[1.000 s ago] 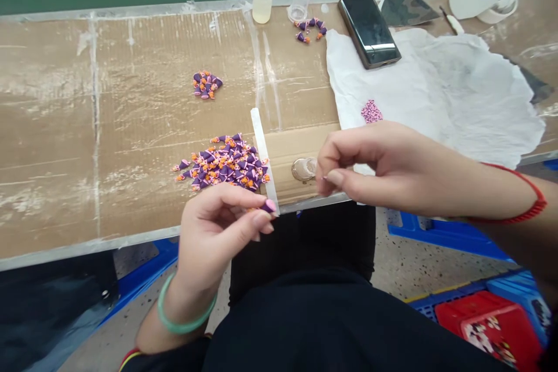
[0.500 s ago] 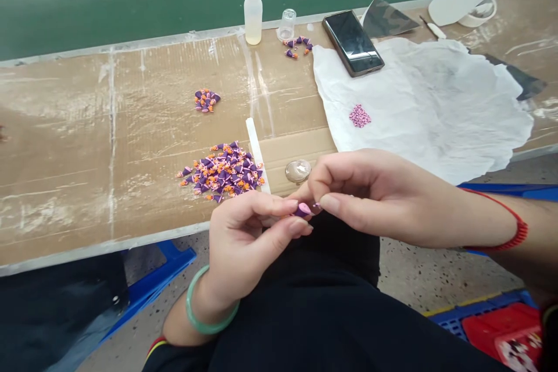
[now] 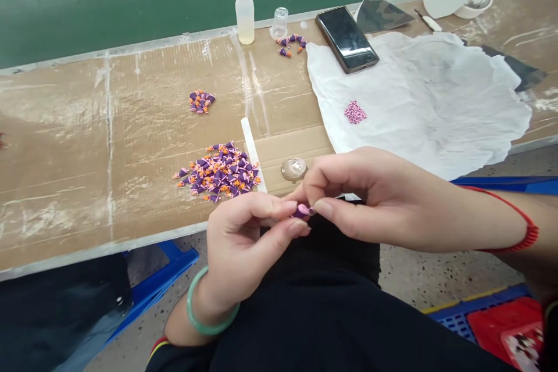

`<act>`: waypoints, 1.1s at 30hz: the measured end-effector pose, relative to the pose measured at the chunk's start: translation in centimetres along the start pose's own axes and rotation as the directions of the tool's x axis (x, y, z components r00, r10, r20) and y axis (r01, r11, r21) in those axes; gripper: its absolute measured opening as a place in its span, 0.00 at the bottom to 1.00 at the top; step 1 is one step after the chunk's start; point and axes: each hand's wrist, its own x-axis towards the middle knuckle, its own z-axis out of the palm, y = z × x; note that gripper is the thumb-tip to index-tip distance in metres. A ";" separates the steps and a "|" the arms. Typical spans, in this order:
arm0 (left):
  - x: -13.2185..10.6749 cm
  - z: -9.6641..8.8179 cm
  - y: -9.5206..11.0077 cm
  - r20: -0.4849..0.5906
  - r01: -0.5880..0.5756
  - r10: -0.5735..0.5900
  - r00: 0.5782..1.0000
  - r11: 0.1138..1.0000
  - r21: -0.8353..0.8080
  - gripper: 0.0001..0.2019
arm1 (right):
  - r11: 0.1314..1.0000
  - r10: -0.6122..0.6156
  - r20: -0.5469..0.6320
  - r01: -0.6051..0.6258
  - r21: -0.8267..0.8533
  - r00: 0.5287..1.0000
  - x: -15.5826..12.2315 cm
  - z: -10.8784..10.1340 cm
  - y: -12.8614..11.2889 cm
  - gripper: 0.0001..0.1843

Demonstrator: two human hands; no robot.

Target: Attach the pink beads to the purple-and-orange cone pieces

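Observation:
My left hand [image 3: 255,244] pinches a small purple and pink figurine [image 3: 300,211] between thumb and fingertips, above my lap. From the right, the thumb and forefinger of my right hand [image 3: 357,197] close on a tiny pink piece [image 3: 311,210] that meets the figurine's pink end. Whether the two are stuck together I cannot tell. A heap of purple, pink and orange figurines [image 3: 222,171] lies on the table left of my hands. Just beyond my fingers is a clear drop-like blob [image 3: 293,169] on cardboard. Small pink pieces [image 3: 355,112] form a pile on the white paper [image 3: 418,99].
A smaller figurine cluster [image 3: 201,101] and a curved row of them [image 3: 291,42] lie farther back. Behind stand a dropper bottle [image 3: 244,17] and a clear cap [image 3: 279,22]. A phone [image 3: 347,39] overlaps the paper. A white strip [image 3: 253,154] borders the large heap.
My right hand has brought the tiny pink piece leftward against the figurine's end; before, a small gap showed between them. The whole view has shifted slightly.

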 end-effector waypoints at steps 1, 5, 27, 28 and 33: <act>0.0 0.0 0.0 -0.001 0.003 -0.003 1.000 1.000 0.012 0.04 | 1.000 0.000 0.002 0.000 -0.005 1.000 0.0 0.0 0.0 0.07; 0.0 0.2 0.0 -0.010 0.020 -0.020 1.000 0.999 0.028 0.04 | 0.999 -0.012 -0.009 0.012 -0.037 1.000 -0.2 -0.1 0.0 0.07; 0.8 0.8 -1.0 0.024 0.047 -0.043 0.999 0.985 -0.169 0.05 | 0.941 -0.205 -0.074 0.175 -0.289 0.976 -0.6 0.8 1.0 0.08; 0.8 0.7 -1.1 0.028 0.041 -0.037 0.999 0.987 -0.158 0.05 | 0.938 -0.211 -0.078 0.179 -0.297 0.974 -0.6 0.8 1.1 0.08; 1.0 0.4 -1.0 0.064 -0.229 0.220 0.973 0.949 0.219 0.10 | 0.937 -0.205 -0.086 0.170 -0.304 0.975 -1.4 -0.1 1.6 0.06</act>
